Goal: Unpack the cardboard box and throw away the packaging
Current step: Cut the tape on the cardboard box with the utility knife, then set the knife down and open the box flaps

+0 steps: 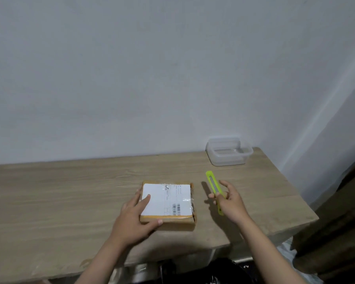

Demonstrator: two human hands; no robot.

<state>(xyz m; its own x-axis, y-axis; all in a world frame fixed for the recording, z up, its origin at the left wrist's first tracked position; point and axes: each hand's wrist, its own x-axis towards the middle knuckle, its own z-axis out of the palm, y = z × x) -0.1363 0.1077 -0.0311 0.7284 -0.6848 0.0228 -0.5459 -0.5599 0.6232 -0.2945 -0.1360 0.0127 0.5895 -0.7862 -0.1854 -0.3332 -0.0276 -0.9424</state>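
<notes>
A small flat cardboard box [173, 198], taped and carrying a white shipping label, lies on the wooden table [70, 191]. My left hand [135, 216] rests on the box's near-left corner, fingers spread over the label and thumb along the front edge. Just right of the box, my right hand [229, 201] grips a lime-green utility knife [212, 183] by its lower half. The knife's upper end points away from me and is raised a little off the table.
A clear plastic container [229, 152] stands at the table's back right corner against the white wall. The table's right edge drops beside a dark brown surface [336, 222]. Something black [213, 271] sits below the front edge.
</notes>
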